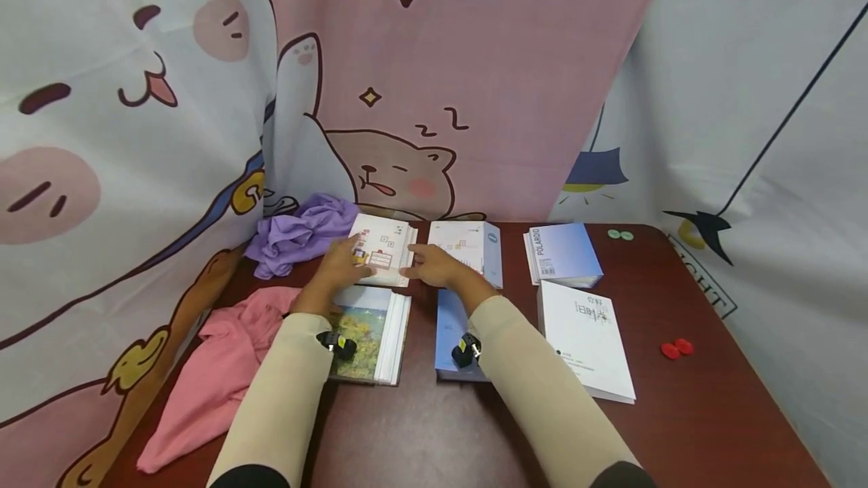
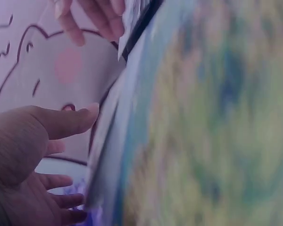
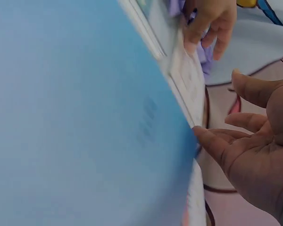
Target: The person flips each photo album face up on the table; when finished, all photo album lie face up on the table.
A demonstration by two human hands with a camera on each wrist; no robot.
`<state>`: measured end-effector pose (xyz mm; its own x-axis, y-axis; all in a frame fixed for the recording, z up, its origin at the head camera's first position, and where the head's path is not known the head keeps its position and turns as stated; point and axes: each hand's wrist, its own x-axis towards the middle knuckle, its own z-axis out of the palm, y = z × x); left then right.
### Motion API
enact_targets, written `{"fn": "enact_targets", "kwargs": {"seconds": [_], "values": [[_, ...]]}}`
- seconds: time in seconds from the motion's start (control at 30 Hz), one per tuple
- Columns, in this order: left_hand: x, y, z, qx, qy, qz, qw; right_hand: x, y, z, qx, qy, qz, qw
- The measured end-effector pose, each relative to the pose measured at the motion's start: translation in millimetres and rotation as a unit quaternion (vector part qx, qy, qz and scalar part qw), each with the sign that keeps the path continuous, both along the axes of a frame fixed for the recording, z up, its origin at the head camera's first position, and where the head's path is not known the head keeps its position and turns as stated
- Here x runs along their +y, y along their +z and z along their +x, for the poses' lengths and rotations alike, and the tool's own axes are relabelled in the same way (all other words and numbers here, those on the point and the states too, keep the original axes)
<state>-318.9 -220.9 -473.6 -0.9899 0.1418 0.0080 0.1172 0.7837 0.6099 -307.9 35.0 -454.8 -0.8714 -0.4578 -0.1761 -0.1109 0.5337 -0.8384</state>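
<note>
My left hand rests on the near left part of a white book with small drawings; its fingers lie relaxed, and in the left wrist view the left hand shows an open palm. At that book's right edge, between it and a second white book with a blue spine, lies my right hand, fingers straight. The right wrist view shows the right hand open beside the white book's edge. Neither hand holds anything.
A landscape-cover book lies under my left forearm and a blue book under my right. To the right lie a blue POLAROID book and a white book. Purple cloth, pink cloth, green buttons and red buttons are also on the table.
</note>
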Motion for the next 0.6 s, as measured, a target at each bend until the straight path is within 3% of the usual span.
{"fn": "enact_targets", "kwargs": {"seconds": [0.1, 0.23, 0.4, 0.6], "values": [[15, 9.3, 4.0, 0.045, 0.001, -0.059, 0.9973, 16, 10.0, -4.7, 0.007, -0.016, 0.003, 1.000], [46, 22.5, 9.3, 0.067, -0.024, -0.045, 0.9965, 47, 13.3, -15.4, 0.024, -0.047, 0.009, 0.999], [86, 25.9, 8.1, 0.041, -0.074, 0.009, 0.9964, 87, 4.7, -23.6, 0.056, -0.096, 0.017, 0.994], [121, 11.6, 0.9, -0.006, -0.108, 0.050, 0.9929, 119, -10.3, -27.1, 0.047, -0.177, 0.049, 0.982]]}}
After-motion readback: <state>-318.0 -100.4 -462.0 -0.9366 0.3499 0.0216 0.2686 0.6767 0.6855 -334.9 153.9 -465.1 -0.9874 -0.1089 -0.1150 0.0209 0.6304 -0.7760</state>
